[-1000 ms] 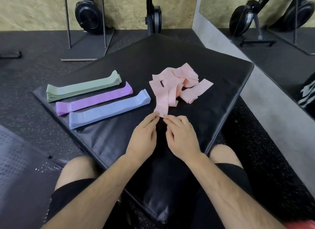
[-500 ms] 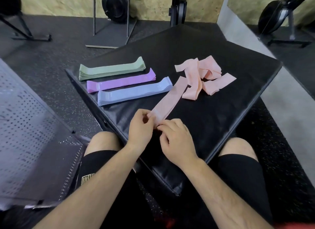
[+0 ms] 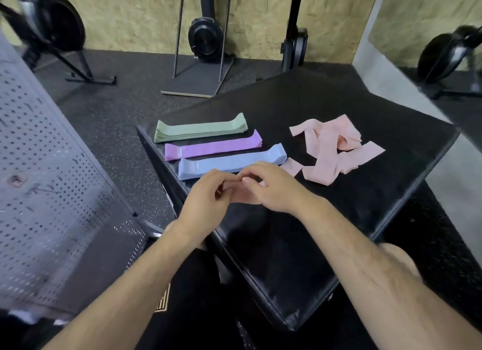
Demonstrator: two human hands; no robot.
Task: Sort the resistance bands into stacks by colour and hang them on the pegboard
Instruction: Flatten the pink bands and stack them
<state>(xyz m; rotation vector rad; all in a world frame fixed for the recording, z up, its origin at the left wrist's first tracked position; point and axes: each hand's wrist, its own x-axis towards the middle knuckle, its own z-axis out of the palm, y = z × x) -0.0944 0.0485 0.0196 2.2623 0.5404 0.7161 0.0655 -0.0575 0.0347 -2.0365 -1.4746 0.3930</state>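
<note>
Band (image 3: pixel 292 166) between left hand (image 3: pixel 208 193), right hand (image 3: pixel 276 188)

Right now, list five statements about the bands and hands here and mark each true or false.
1. The green stack, purple stack and blue stack lie side by side on the black mat. True.
2. The pink pile is neatly stacked. False: it lies loose and tangled.
3. The left hand and right hand both pinch one pink band. True.
4. The green stack lies nearest the person. False: the blue stack does; the green one is farthest.
5. Bands hang on the pegboard. False: none show on its visible part.
</note>
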